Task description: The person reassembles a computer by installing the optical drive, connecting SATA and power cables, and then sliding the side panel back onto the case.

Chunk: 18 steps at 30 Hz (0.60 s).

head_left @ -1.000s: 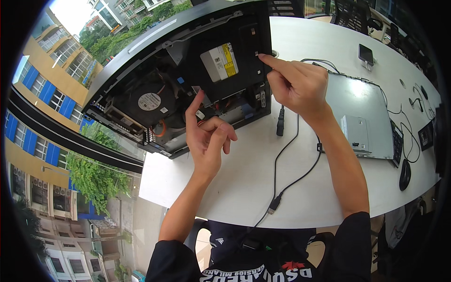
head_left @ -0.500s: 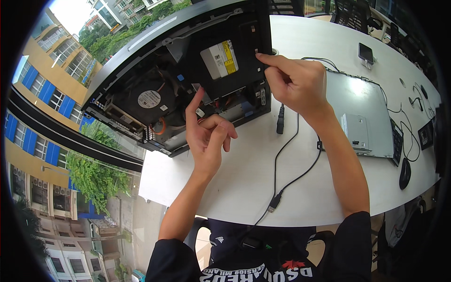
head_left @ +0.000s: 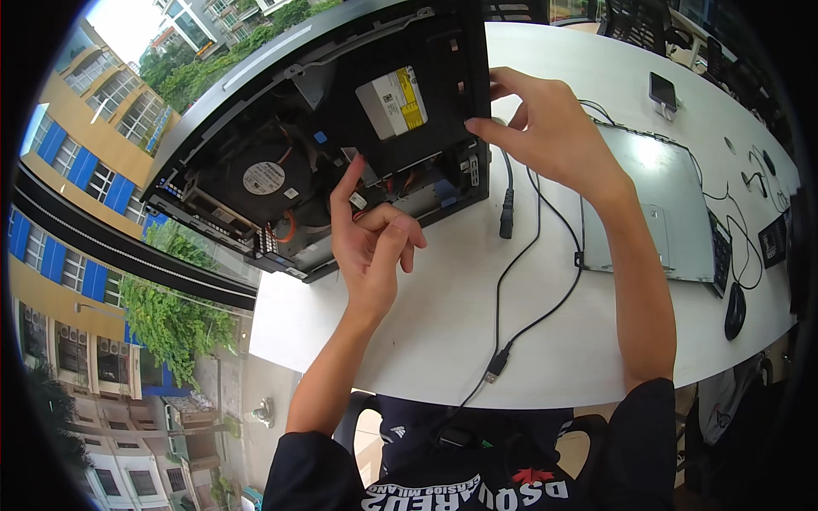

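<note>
An opened black desktop computer case (head_left: 473, 180) stands tilted at the upper left, its inside facing me. In it sit a dark optical drive (head_left: 341, 98) with a white and yellow label (head_left: 392, 104) and a black fan (head_left: 243, 170). My left hand (head_left: 371, 251) is in front of the case. Its index finger stretches up to a small metal tab by the drive's lower edge; the other fingers curl loosely around nothing. My right hand (head_left: 558, 136) is at the case's right edge, thumb on the drive's corner, fingers reaching behind the edge, their tips hidden.
A silver metal side panel (head_left: 622, 179) lies on the white table (head_left: 426, 332), partly over a black keyboard (head_left: 722, 255). Black cables (head_left: 503, 289) run across the table. A mouse (head_left: 734, 311) and a phone (head_left: 662, 89) lie to the right; a window (head_left: 119, 230) borders the left.
My right hand has gone from a closed pinch at the drive's corner to spread fingers around the case's right edge. The case and left hand have shifted slightly left.
</note>
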### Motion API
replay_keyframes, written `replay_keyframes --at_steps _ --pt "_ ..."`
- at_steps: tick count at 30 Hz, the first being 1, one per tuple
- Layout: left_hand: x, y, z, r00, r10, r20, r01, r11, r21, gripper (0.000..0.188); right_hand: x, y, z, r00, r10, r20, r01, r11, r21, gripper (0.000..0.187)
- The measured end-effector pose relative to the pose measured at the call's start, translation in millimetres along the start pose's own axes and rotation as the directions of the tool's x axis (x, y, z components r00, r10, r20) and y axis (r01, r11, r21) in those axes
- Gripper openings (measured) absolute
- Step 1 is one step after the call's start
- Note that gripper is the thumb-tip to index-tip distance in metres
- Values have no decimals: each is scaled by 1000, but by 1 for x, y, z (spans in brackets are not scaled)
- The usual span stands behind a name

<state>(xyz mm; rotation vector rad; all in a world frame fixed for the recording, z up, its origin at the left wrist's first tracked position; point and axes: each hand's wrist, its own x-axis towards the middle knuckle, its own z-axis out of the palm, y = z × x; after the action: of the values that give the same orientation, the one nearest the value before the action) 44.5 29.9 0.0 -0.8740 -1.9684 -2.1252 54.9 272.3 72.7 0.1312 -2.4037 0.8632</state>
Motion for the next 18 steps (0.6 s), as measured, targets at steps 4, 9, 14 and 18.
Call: replay_keyframes --at_steps 4,9,14,18 --pt "0 1 -4 998 -35 44 38 997 -66 74 2 4 7 999 -9 37 11 999 -44 40" --pt "-1 1 -4 999 -31 42 34 997 -74 74 -2 -7 11 999 30 -28 -34 987 -158 33" --pt "0 0 0 1000 3 1 -3 1000 7 75 -2 -3 10 999 -13 -46 6 990 -143 32" --pt "0 1 1 1000 5 -2 -5 1000 22 75 -4 -8 12 999 30 -42 -37 984 -172 32"
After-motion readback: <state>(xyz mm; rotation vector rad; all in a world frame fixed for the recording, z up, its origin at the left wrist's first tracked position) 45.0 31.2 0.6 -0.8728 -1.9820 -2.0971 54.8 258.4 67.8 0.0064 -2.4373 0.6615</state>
